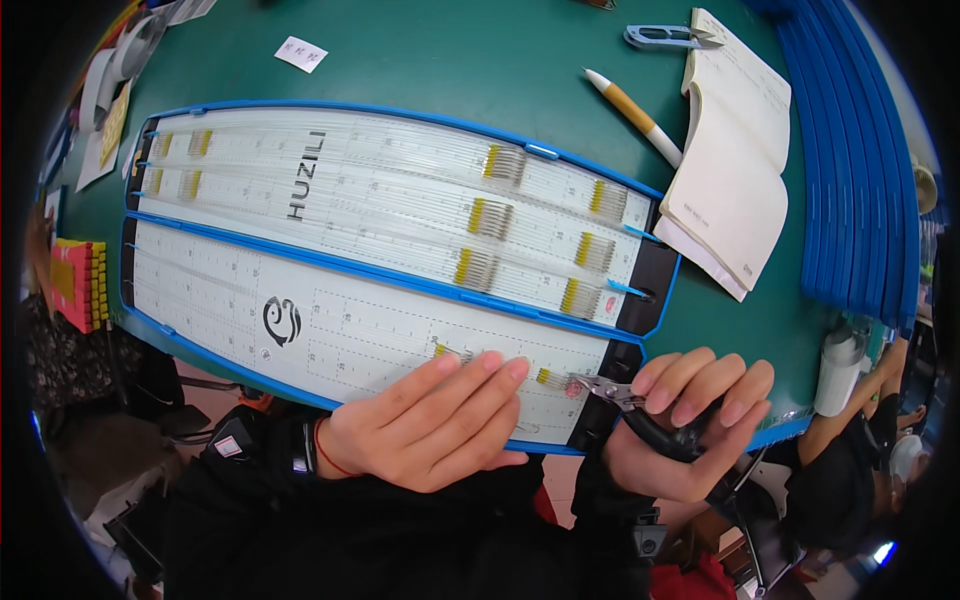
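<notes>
A long blue-rimmed fishing rig case (200, 258) lies unfolded at a slant, its two white panels printed with measuring marks. Across the upper panel run fine clear lines, ending in rows of hooks (490, 217) with yellow bindings. My left hand (425, 420) lies flat over the lower panel, fingers stretched out, partly covering a small yellow-bound hook group. In my right hand (690, 425) is a pair of small pliers (622, 393) with dark handles. Their metal tips are at another yellow-bound hook group (548, 377) near the panel's right end; whether they grip a hook, I cannot tell.
An open notebook (730, 225), a tan-and-white pen (625, 112) and thread snips (665, 37) lie at the back right. Blue cases (860, 170) are stacked beyond, above a white cylinder (838, 375). A white card (301, 54) lies behind. Another person's arm (835, 425) shows at right.
</notes>
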The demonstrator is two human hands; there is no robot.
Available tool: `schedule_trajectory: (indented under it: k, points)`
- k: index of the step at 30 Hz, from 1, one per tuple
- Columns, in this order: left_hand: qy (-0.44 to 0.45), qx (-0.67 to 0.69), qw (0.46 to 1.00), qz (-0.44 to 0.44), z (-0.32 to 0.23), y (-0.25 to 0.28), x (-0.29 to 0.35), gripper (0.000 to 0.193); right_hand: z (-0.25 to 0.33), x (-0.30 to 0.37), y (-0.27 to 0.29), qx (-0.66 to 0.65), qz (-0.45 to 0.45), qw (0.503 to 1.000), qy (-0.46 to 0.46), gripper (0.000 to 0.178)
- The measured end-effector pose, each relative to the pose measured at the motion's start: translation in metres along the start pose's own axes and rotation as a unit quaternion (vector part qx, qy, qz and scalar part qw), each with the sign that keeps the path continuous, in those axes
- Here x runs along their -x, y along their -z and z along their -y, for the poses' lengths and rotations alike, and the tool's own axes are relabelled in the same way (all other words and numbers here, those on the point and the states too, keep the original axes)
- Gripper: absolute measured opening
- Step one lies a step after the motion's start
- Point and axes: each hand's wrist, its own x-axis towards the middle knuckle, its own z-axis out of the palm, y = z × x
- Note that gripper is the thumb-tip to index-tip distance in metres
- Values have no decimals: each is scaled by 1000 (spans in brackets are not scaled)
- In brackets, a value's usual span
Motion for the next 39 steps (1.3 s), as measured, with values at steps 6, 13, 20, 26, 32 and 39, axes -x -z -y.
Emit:
schedule_trajectory:
  k: [6, 13, 20, 26, 32, 39]
  points:
    - [-3, -2, 1000, 0, 1, 0, -1, 47, 3, 2, 3, -3, 28, 999, -28, 26]
    - [17, 10, 1000, -20, -4, -2, -5, 37, 5, 1, 10, 13, 56, 998, -26, 26]
    - [21, 15, 999, -19, 0, 0, -1, 36, 1, 4, 4, -27, 56, 998, -33, 25]
    - [36, 46, 998, -17, 2, 3, -4, 35, 26, -2, 8, 155, 46, 981, 111, 20]
    - [40, 156, 987, 6, 3, 14, -8, 28, 41, -39, 32, 709, 232, 645, 166, 56]
    - [90, 177, 978, 58, -3, 15, -8, 36, 106, -14, 110, 709, 17, 693, 131, 41]
